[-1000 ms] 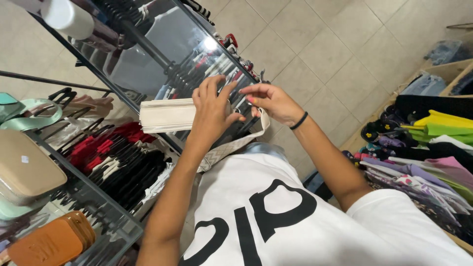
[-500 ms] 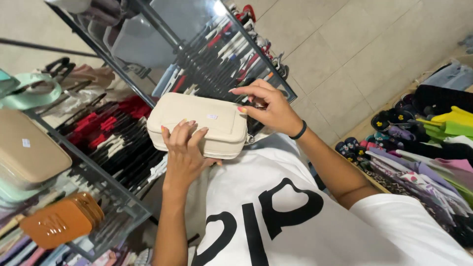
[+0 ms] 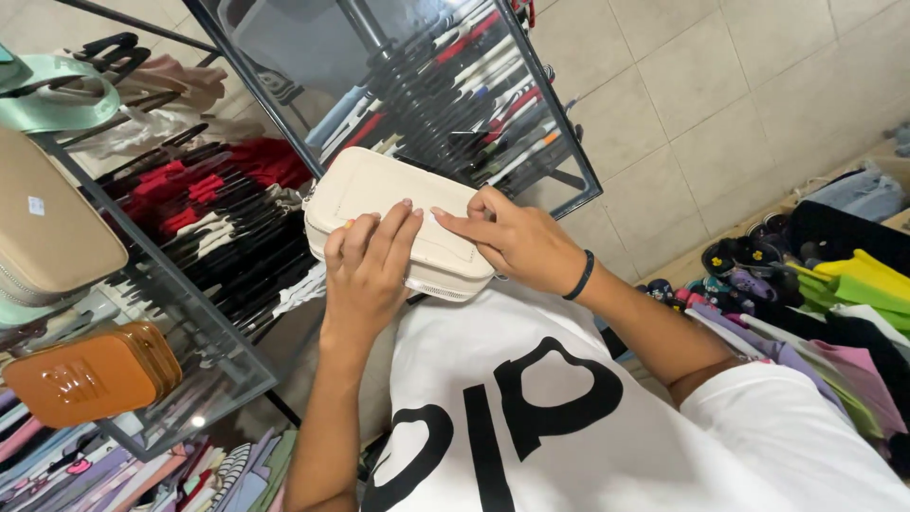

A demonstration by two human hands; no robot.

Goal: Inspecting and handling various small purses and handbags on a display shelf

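While both hands meet on it: the cream bag [image 3: 393, 213], a boxy zipped purse, is held up in front of the chest, above the white shirt with black shapes [image 3: 569, 436].
Left hand [image 3: 365, 275]: laid flat over the bag's near face, fingers spread and pressing on it, thumb side curled under the lower edge, so it grips the bag.
Right hand [image 3: 517, 242]: fingers pinched together on the bag's right end near the top seam, gripping it there; a dark band [image 3: 580, 277] circles the wrist.
Bag's position: off any shelf, carried only by the two hands, tilted with its long side running down to the right.
Glass shelf [image 3: 204, 351]: a metal-framed shelf to the left, with an orange bag [image 3: 90, 374] lying on it.
Tan bag [image 3: 47, 237]: higher on the left, on an upper shelf level.
Hangers [image 3: 237, 256]: black ones with red and white clothes seen through the glass.
Folded clothes [image 3: 844, 294]: piled at the right, yellow, green and purple.
Floor [image 3: 720, 104]: pale tiles.
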